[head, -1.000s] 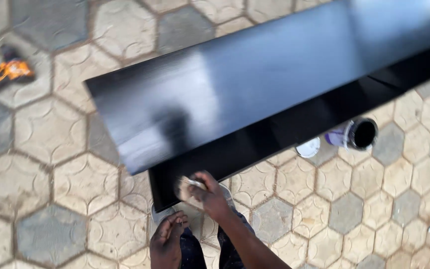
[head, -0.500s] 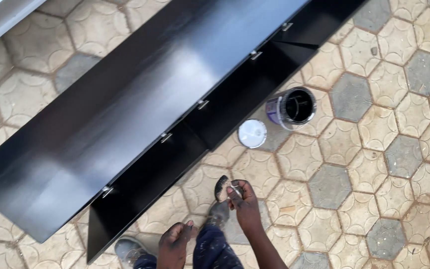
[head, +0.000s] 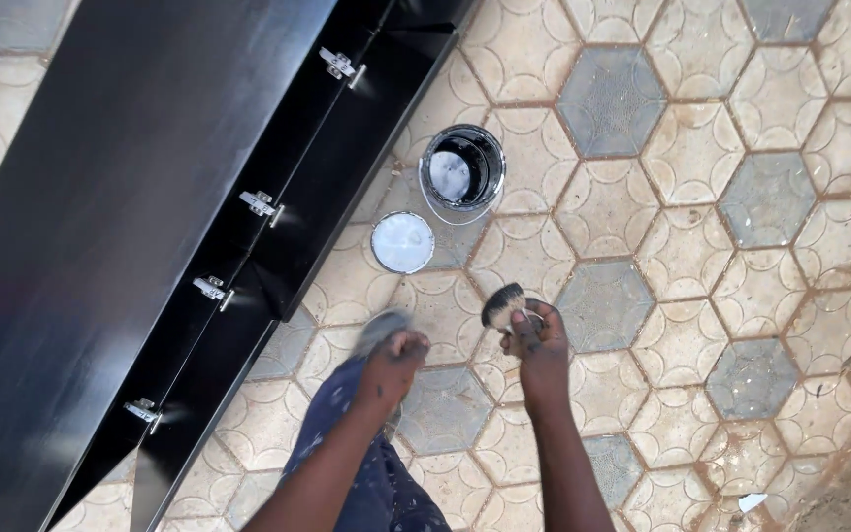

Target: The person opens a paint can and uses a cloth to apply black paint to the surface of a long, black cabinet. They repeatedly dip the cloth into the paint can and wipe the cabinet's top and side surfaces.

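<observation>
Currently, a paintbrush [head: 506,304] is being held in the right hand [head: 538,345], just right of the frame's centre, with the grip clamped on its handle and the bristles pointing toward the upper left. The brush's long axis is lying along a line toward the open paint can [head: 462,168], which is standing on the paved floor [head: 701,296] above and slightly left of that hand, its round lid [head: 403,241] lying just beside it. The left hand [head: 393,357] is being kept closed in a fist, lower and left of the brush; whether anything is being gripped cannot be told. The right hand is nearer the can. A black cabinet [head: 120,227] is filling the left of the frame.
</observation>
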